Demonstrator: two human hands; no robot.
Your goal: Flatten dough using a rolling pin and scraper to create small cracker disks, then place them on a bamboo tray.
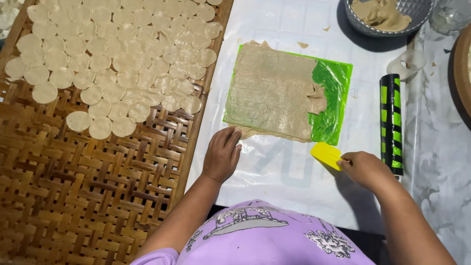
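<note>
Right hand (365, 169) is pinching the yellow scraper (327, 155), blade sticking out up-left of its fingers toward the dough sheet (274, 91). Sheet is lying on green plastic (333, 83), just ahead of both hands, long axis running left-right. Left hand (222, 154) is resting flat, fingers loose, tips touching the sheet's near-left corner, so it's the nearer one.

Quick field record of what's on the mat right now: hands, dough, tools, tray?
left hand: flat on white mat, fingers at near-left corner of green plastic sheet
right hand: holds yellow plastic scraper
beige dough layer: covers most of sheet, right strip bare
black-and-green roller: right of sheet
woven bamboo tray: left, holds round dough discs
grey bowl: dough inside
</note>
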